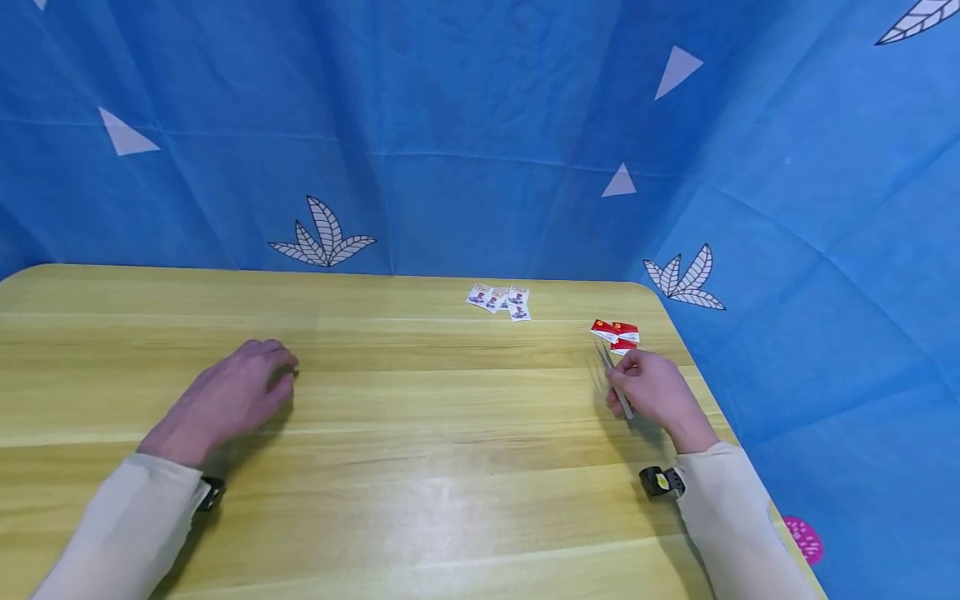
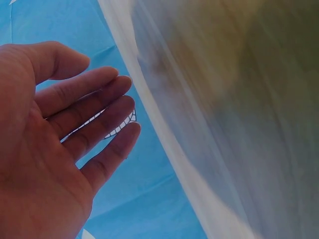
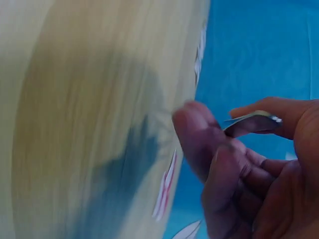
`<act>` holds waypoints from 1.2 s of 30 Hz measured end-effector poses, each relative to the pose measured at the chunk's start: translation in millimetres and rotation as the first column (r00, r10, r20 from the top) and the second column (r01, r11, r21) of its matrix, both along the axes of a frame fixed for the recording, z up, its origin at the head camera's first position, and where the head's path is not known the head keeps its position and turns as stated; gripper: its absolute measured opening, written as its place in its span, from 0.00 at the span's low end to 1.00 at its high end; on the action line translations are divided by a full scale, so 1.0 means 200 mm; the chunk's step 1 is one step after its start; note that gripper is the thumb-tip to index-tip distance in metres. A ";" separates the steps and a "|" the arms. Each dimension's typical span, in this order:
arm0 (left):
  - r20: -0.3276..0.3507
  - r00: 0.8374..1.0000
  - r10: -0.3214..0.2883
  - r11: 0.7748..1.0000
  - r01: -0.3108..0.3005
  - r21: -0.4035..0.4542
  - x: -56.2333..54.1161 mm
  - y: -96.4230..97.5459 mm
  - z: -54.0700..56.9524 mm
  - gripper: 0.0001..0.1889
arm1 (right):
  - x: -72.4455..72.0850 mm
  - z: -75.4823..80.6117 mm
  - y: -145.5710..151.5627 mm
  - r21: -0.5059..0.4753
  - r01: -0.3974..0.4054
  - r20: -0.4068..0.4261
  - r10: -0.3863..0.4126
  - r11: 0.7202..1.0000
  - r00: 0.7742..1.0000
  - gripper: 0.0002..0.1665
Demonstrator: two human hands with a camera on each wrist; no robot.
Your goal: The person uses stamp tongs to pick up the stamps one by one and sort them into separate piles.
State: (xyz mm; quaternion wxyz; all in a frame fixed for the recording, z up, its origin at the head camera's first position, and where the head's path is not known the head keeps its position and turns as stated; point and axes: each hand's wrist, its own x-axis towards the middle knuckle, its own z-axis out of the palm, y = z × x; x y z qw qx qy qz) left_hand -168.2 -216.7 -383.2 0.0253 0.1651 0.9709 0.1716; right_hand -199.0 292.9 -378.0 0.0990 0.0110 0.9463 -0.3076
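Note:
My right hand (image 1: 651, 388) holds a pair of metal tweezers (image 1: 624, 403) between thumb and fingers, their tips spread apart and pointing away from me. Just beyond the tips lie several small red-and-white paper pieces (image 1: 626, 328), overlapping near the table's right edge. In the right wrist view, curled fingers surround the tweezers (image 3: 256, 122), and the red pieces (image 3: 164, 191) show edge-on. To their left, at the back, is a cluster of small white printed papers (image 1: 517, 297). My left hand (image 1: 236, 393) is over the left part of the table, fingers loosely bent, holding nothing; its palm shows in the left wrist view.
The wooden table (image 1: 420, 433) ends at the back and right against a hanging blue cloth (image 1: 465, 150) with leaf and triangle prints. A dark wrist camera (image 1: 658, 481) sits at my right cuff, and another (image 1: 212, 493) at the left.

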 end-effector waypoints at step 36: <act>-0.004 1.000 0.005 1.000 -0.004 0.016 0.04 0.02 0.00 0.19 | 0.09 -0.04 -0.04 0.363 -0.170 0.162 0.117 0.916 0.980 0.11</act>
